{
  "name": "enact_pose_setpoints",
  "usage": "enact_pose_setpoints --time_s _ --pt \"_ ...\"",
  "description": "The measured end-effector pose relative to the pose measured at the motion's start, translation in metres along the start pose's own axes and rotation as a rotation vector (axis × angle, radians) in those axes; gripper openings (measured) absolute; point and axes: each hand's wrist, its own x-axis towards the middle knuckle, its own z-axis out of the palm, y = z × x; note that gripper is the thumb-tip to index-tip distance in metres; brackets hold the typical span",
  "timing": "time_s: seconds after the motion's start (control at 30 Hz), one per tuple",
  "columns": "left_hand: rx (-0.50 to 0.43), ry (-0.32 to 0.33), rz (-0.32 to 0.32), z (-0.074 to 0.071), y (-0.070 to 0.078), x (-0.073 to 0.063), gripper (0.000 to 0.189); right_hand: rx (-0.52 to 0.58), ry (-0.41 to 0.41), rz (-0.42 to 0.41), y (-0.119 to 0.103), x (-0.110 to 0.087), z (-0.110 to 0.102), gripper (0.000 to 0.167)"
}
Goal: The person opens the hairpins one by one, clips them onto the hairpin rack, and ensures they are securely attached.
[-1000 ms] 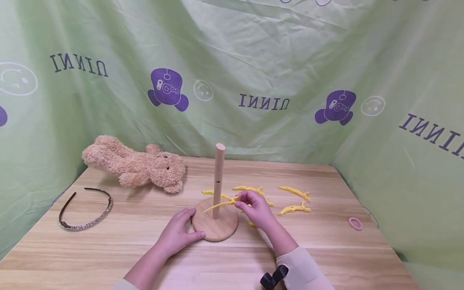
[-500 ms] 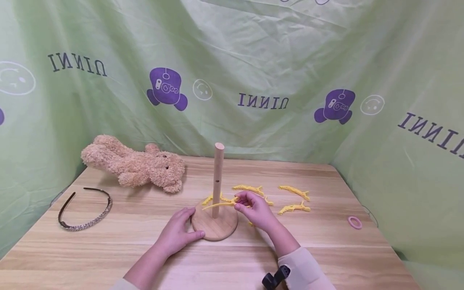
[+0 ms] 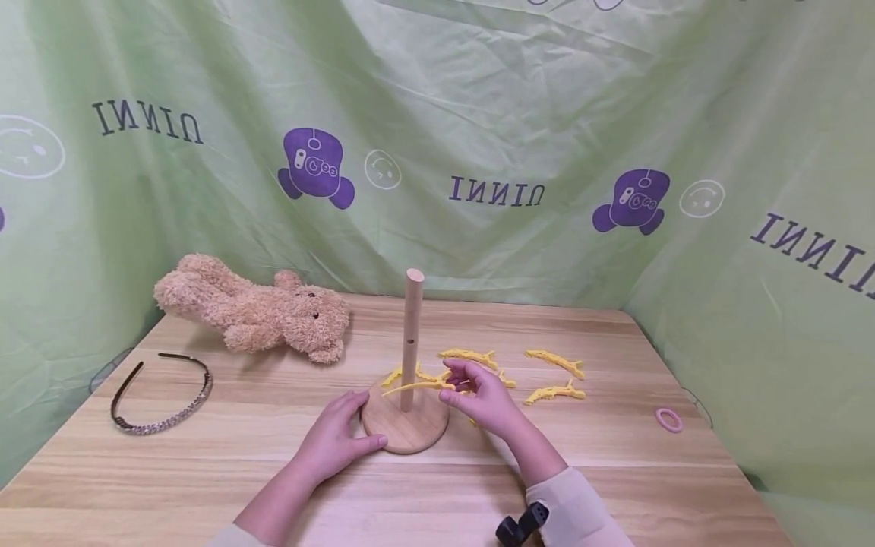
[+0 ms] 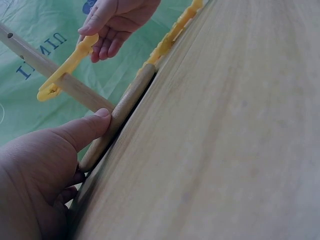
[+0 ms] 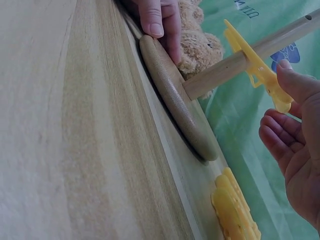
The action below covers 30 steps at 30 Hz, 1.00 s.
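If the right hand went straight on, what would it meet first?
Probably the long yellow plastic clip across the upright round wooden post; whether the right hand touches that clip is unclear.

Right hand [image 3: 481,395]: a second ago thumb and index finger squeezed close together; now they stand apart, the pinch loosened and the thumb lower.
Yellow alligator hair clip [image 3: 434,384]: handle ends, between the right hand's thumb and index finger, spread wider than before.
Clip's far jaw: out to the left of the right hand, its tip has come in towards the near jaw, narrowing the gap around the wooden post [image 3: 412,327].
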Motion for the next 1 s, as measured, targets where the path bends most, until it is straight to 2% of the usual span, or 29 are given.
enact_pose_setpoints --time_s 0.27,0.47,0.77,1.0 --pt "-0.004 -0.006 -0.001 0.0 0.001 0.001 0.087 -0.019 0.007 -0.007 -0.001 -0.002 -0.003 0.052" --pt "-0.007 -0.007 -0.001 0.0 0.001 0.001 0.087 -0.062 0.054 0.039 0.001 -0.011 -0.017 0.053" --pt "-0.001 -0.011 0.003 -0.002 0.003 -0.001 0.088 -0.18 0.104 0.101 0.018 -0.046 -0.049 0.05" --pt "0.009 -0.013 -0.001 -0.003 0.002 -0.002 0.088 -0.269 0.092 0.236 0.032 -0.073 -0.069 0.058"
